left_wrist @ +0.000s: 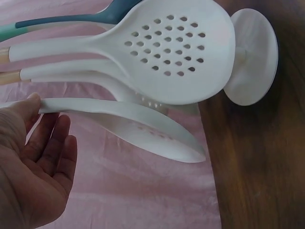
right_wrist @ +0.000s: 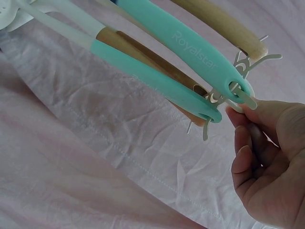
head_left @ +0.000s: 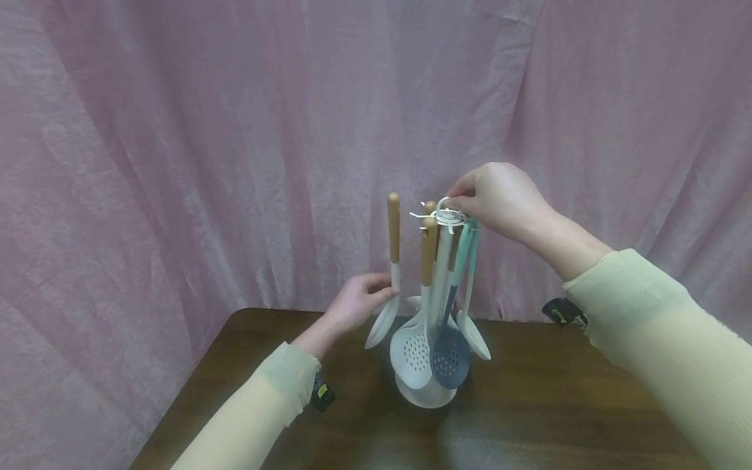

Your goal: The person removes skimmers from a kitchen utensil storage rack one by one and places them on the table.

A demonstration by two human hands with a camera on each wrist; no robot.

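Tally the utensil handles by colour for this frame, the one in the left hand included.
Wooden handles: 4, counting the white spoon that the left hand holds
Teal handles: 2, both hanging on the rack
Total: 6, as far as the head view shows

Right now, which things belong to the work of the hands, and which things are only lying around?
In use:
- utensil rack, its top hooks held by the right hand
- white spoon with wooden handle, held off the rack by the left hand

Just there:
- white skimmer
- dark blue skimmer
- two teal-handled utensils
- wooden table
- pink curtain
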